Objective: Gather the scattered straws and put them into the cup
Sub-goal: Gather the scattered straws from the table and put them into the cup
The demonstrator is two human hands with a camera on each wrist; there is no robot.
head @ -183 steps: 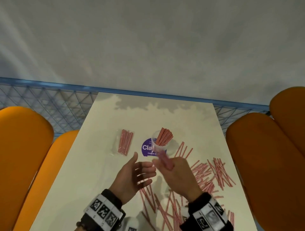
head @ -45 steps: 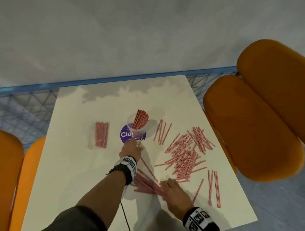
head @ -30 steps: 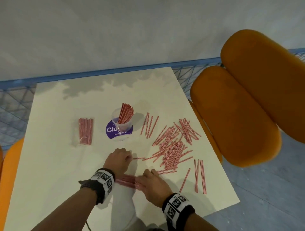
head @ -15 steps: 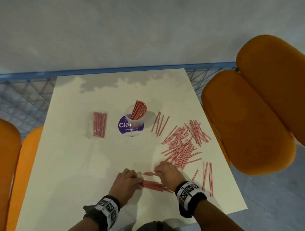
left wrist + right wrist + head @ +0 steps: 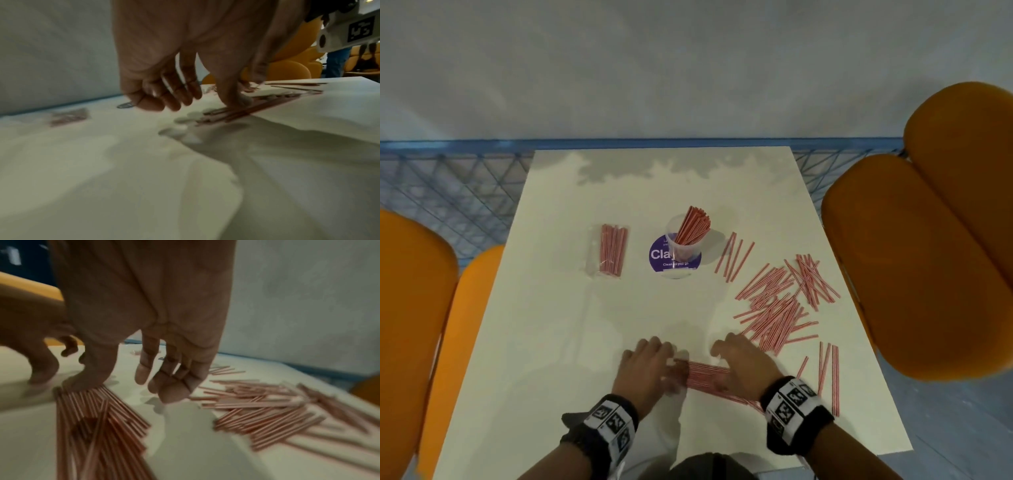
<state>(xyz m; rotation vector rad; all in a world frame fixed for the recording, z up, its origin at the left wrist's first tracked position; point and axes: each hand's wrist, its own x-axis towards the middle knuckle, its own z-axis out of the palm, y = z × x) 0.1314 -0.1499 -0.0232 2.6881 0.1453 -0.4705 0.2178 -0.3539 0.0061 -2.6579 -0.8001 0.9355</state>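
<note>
A clear cup [image 5: 686, 235] with several red-striped straws stands on a purple sticker at mid-table. A flat bundle of straws [image 5: 707, 375] lies near the front edge between my hands. My left hand [image 5: 671, 366] touches its left end; in the left wrist view the thumb presses on the bundle of straws [image 5: 246, 110] and the fingers hang loosely curled. My right hand [image 5: 722, 359] lies over the right end, thumb on the bundle of straws [image 5: 92, 418], fingers relaxed above the table. Many loose straws [image 5: 777, 308] lie scattered to the right.
A clear packet of straws [image 5: 613, 250] lies left of the cup. A few single straws [image 5: 828, 373] lie near the table's right front corner. Orange chairs [image 5: 914, 267] flank the white table [image 5: 571, 325] on both sides; a blue mesh rail runs behind it.
My left hand came back from the cup to the front edge. Both hands closed in on the loose straws there and pushed them into one parallel bundle.
</note>
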